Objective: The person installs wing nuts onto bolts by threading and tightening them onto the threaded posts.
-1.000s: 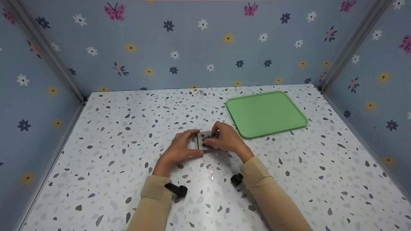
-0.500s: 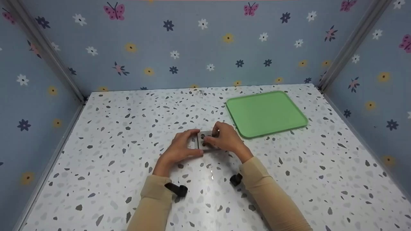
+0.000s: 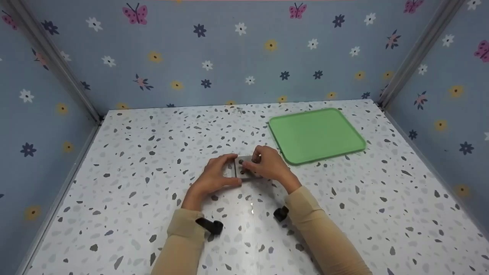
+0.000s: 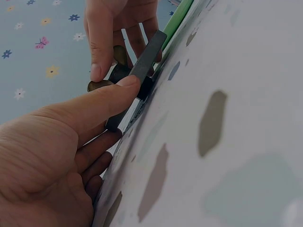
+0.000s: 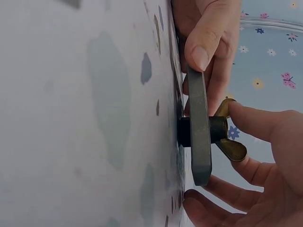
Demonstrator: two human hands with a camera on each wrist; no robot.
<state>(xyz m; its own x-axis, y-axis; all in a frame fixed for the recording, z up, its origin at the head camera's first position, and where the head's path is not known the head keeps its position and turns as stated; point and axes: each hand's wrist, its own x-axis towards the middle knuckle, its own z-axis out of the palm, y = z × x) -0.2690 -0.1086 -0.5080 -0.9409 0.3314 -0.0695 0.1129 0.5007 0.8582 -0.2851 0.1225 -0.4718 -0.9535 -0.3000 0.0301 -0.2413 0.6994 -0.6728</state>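
A flat grey metal plate (image 3: 238,173) with dark holes lies at the middle of the table in the head view. My left hand (image 3: 214,176) grips its left end, thumb on the near edge and fingers at the far edge. A black threaded-looking post (image 5: 218,128) passes through the plate and shows on both faces. On its top sits a brass wing nut (image 5: 233,149), its two wings spread. Thumb and fingers of my right hand (image 3: 270,165) pinch these wings. From above, the right hand hides most of the wing nut. In the left wrist view the plate (image 4: 150,54) appears edge-on.
A green tray (image 3: 317,135) lies behind and right of the hands, close to the right hand. The speckled white table (image 3: 153,160) is bounded by blue flowered walls (image 3: 229,57) at the back and both sides.
The wing nut has turned under my right fingers; a brass wing seen one second ago is now mostly hidden in the head view. The left hand and plate have stayed put.
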